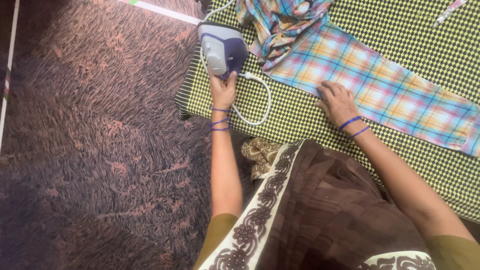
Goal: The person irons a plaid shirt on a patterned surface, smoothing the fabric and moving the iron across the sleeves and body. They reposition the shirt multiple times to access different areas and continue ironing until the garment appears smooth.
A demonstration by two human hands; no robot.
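Observation:
My left hand [223, 89] grips the rear of a white and purple electric iron [222, 48] that stands at the left end of a yellow-and-black checked pad [300, 117]. Its white cord [260, 95] loops beside my wrist. My right hand [337, 102] lies flat, fingers spread, on the sleeve of a pastel plaid shirt [380, 87] spread across the pad. The rest of the shirt is bunched up at the top, just right of the iron.
A shaggy brown carpet [95, 135] covers the floor to the left of the pad. My brown patterned garment with a cream border [310, 210] fills the lower middle. A small pale strip [450, 12] lies at the pad's top right.

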